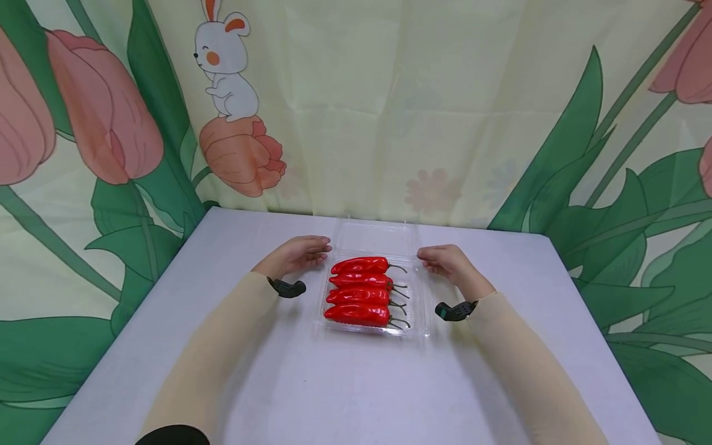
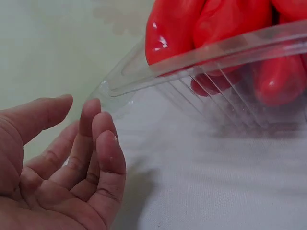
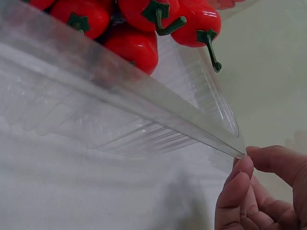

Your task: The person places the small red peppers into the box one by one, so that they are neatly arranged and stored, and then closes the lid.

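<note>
A clear plastic clamshell box (image 1: 418,321) lies on the table with its lid (image 1: 375,238) folded back toward the curtain. Inside it, several glossy red peppers (image 1: 358,314) are lined up, their green stems pointing right; the right wrist view also shows peppers underneath the top row. My right hand (image 1: 452,267) pinches the box's far right corner between thumb and fingertips, close to the hinge. At the far left corner is my left hand (image 1: 299,254), fingers loosely extended and thumb apart, with the fingertips (image 2: 90,112) right beside the rim.
White cloth covers the table (image 1: 356,389). Behind its far edge hangs a curtain (image 1: 356,123) printed with tulips and a rabbit. A black wrist device (image 1: 287,288) sits on the left wrist, another wrist device (image 1: 455,311) on the right.
</note>
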Motion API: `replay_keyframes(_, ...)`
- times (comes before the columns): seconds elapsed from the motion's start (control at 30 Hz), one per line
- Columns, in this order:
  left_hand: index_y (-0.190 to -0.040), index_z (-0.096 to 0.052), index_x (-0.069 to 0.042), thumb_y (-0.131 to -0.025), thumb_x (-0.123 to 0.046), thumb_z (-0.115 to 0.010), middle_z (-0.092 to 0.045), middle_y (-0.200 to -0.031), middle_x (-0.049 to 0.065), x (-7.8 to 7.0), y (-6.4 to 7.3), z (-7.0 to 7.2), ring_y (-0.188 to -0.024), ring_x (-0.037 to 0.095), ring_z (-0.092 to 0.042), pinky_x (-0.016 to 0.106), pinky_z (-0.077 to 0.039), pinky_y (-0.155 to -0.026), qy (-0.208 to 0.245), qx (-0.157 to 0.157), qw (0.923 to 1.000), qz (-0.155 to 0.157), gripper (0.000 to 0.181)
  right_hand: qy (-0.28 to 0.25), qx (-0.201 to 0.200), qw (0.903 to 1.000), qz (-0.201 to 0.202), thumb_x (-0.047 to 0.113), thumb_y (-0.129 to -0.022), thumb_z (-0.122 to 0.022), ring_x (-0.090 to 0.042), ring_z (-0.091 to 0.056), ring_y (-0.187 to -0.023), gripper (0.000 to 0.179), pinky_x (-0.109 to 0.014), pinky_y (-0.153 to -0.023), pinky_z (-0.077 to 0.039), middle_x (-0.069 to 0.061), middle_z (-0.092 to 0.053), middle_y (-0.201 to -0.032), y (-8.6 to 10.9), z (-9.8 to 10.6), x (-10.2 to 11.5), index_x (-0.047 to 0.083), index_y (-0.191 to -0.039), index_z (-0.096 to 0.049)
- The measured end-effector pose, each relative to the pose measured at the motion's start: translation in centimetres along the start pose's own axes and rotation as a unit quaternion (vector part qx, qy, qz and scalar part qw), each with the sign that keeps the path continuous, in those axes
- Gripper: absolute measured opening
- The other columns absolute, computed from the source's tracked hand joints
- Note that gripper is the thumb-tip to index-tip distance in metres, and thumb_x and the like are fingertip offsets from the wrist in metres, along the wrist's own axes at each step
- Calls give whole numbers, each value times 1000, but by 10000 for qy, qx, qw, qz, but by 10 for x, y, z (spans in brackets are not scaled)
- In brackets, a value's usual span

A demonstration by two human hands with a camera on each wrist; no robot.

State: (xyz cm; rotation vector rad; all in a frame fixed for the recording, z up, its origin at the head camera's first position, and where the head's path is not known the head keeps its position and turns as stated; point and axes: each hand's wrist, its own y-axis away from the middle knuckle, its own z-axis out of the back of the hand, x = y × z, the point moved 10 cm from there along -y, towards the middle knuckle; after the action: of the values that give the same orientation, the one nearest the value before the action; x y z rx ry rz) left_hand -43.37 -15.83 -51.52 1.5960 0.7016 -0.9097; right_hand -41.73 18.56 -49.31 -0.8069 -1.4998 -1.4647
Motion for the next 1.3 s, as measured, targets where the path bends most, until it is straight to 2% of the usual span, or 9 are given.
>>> replay_keyframes(0.13,-144,-57,-11,-102,-25,-66,-63,-130,9,-2,-4,0,-100,18,-60,23,-56,-87,49,-127,9999,-31,46,-29,-50,9999,92,9,-100,-65,-5,-59,-66,45,-17,-64,-52,3,-70,-80,-3,0,1,-13,-138,-55)
replay_keyframes(0.33,-143,-57,-9,-101,-20,-68,-61,-124,9,-5,-6,-1,-93,18,-57,22,-55,-83,-10,-284,9994,-195,45,61,-270,9992,293,9,-101,-65,-5,-59,-71,47,-17,-68,-53,3,-71,-87,-4,4,7,-12,-141,-54)
replay_keyframes(0.5,-136,-61,-8,-100,-21,-69,-62,-118,8,-12,-7,-1,-90,19,-55,23,-54,-80,-359,-533,9961,-604,40,146,-522,9974,478,7,-100,-66,-6,-60,-71,46,-19,-71,-55,3,-68,-86,-3,9,12,-8,-141,-54)
replay_keyframes(0.6,-131,-64,-10,-98,-23,-71,-62,-115,7,-17,-5,-2,-92,21,-55,26,-53,-80,-578,-719,9918,-883,36,102,-666,9958,623,7,-99,-67,-7,-61,-71,44,-19,-71,-55,0,-67,-89,-2,12,14,-4,-140,-54)
replay_keyframes(0.73,-125,-67,-15,-96,-26,-74,-64,-116,6,-22,-5,-2,-97,23,-55,29,-53,-81,-647,-905,9876,-1109,32,94,-752,9923,978,7,-99,-66,-5,-64,-71,40,-18,-70,-56,-3,-68,-92,1,14,20,-2,-136,-53)
replay_keyframes(0.87,-122,-68,-15,-97,-25,-73,-65,-118,8,-26,-4,-3,-101,26,-54,32,-52,-83,-786,-1070,9818,-1361,27,506,-849,9857,1365,8,-101,-64,-4,-66,-75,36,-19,-73,-55,-9,-71,-99,4,15,29,-2,-133,-53)
replay_keyframes(0.97,-119,-68,-14,-97,-23,-73,-65,-117,9,-31,-1,-5,-100,29,-55,35,-52,-82,-845,-1232,9760,-1586,24,923,-997,9791,1516,11,-103,-63,-18,-72,-91,30,-25,-81,-56,-15,-70,-111,8,16,34,0,-129,-54)
replay_keyframes(1.1,-115,-69,-14,-96,-23,-74,-66,-110,6,-35,1,-6,-94,29,-56,35,-51,-77,-877,-1419,9675,-1899,22,1137,-1111,9726,1698,10,-103,-62,-31,-69,-109,23,-31,-91,-58,-21,-65,-121,11,16,38,0,-123,-55)
replay_keyframes(1.3,-112,-70,-11,-95,-22,-74,-66,-99,1,-37,8,-8,-85,24,-56,32,-48,-68,-995,-1487,9556,-2343,20,1515,-1279,9553,2192,0,-98,-64,-12,-69,-93,16,-32,-89,-59,-22,-68,-116,15,19,41,-4,-114,-61)
